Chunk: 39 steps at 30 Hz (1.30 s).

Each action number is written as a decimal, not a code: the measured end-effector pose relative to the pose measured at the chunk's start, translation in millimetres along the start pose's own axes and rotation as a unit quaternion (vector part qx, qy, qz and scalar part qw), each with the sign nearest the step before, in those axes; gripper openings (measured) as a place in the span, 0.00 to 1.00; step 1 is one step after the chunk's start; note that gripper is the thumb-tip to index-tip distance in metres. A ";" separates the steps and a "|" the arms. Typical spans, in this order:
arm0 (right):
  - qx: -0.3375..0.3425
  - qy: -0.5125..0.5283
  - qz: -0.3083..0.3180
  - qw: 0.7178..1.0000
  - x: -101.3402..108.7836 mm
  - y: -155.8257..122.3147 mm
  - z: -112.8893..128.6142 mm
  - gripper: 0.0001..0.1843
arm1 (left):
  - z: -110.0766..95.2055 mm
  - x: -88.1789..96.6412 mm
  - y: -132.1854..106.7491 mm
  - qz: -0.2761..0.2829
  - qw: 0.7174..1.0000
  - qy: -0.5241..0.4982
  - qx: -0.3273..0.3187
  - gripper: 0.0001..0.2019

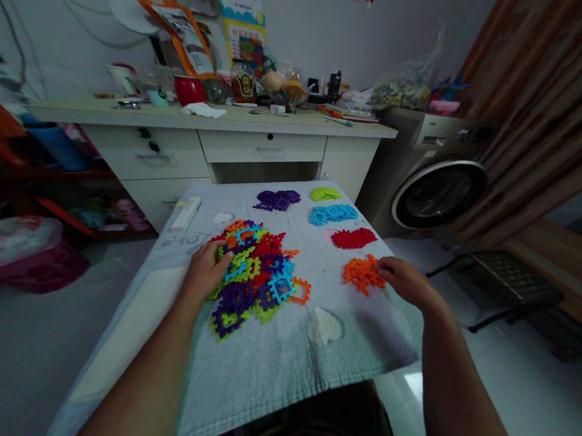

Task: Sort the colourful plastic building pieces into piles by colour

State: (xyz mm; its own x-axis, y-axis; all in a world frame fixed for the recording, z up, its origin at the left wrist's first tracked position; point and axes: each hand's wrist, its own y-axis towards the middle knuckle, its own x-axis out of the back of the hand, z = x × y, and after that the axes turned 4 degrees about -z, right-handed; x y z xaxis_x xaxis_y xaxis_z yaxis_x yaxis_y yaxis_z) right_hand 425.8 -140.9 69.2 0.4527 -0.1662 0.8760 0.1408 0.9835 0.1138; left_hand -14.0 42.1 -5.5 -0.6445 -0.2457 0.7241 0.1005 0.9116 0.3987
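Observation:
A mixed heap of toothed, square plastic building pieces (255,272) in several colours lies on the cloth-covered table (288,348). My left hand (208,264) rests on the heap's left side, thumb apart from the fingers; the fingertips are partly hidden among the pieces. At the right, my right hand (405,278) has its fingers closed at the edge of a pile of orange pieces (362,274), seemingly on one orange piece. Behind that pile lie separate piles of red pieces (354,238), blue pieces (332,214), yellow-green pieces (325,193) and purple pieces (278,200).
A long white box (186,214) lies at the table's far left corner. Beyond the table stands a white desk (155,147) with jars, bags and pens on top. A washing machine (430,171) and a woven stool (513,278) are on the right.

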 end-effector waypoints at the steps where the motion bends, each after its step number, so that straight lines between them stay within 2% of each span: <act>1: -0.002 -0.012 -0.010 1.000 0.0 1.3 1.9 0.10 | -0.8 0.4 0.0 0.001 1.000 0.000 0.001 0.22; 5: -0.027 -0.063 -0.065 0.996 -3.9 6.4 12.4 0.08 | -2.4 0.9 0.0 0.001 1.000 0.004 0.002 0.24; 8: -0.013 -0.054 -0.077 0.995 -14.3 9.3 29.8 0.09 | -1.8 0.6 0.0 0.002 1.000 0.004 0.002 0.24; 10: 0.021 -0.025 -0.052 0.998 -24.7 10.5 47.7 0.08 | -1.3 0.5 -0.1 0.001 1.000 0.005 0.002 0.24; 13: 0.085 0.024 0.023 0.996 -44.0 10.9 78.4 0.09 | -1.2 0.9 -0.6 0.003 1.000 0.006 -0.001 0.23; 16: 0.143 0.032 0.080 0.986 -64.1 10.3 104.0 0.17 | -1.9 1.4 -0.9 0.006 1.000 0.004 -0.001 0.23; 19: 0.164 -0.001 0.111 0.980 -80.7 10.1 118.0 0.29 | -2.8 1.7 -0.9 0.005 1.000 0.004 -0.001 0.22; 21: 0.158 -0.020 0.117 0.980 -87.8 10.6 121.2 0.30 | -3.1 1.6 -0.7 0.003 1.000 0.006 -0.003 0.22; 25: 0.152 -0.029 0.103 0.983 -91.7 12.0 119.8 0.24 | -2.5 0.7 -0.4 0.004 1.000 0.006 -0.009 0.23; 30: 0.135 -0.030 0.083 0.987 -83.7 10.7 116.7 0.21 | -1.0 -0.5 -0.7 -0.001 1.000 0.004 -0.001 0.22; 36: 0.137 -0.028 0.038 0.989 -72.6 9.3 109.7 0.12 | -3.0 1.4 -0.8 0.004 1.000 0.007 -0.001 0.22; 39: 0.135 -0.031 0.008 0.990 -69.9 9.6 105.5 0.12 | -4.9 3.2 -0.8 0.009 1.000 0.008 0.000 0.23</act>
State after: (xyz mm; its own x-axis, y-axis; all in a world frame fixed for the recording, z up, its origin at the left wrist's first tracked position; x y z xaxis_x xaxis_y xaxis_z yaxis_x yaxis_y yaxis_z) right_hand 302.6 -112.2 58.5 0.3975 -0.1536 0.9046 -0.1099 0.9708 0.2131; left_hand -12.4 39.0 -0.7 -0.6310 -0.2337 0.7397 0.1118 0.9162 0.3849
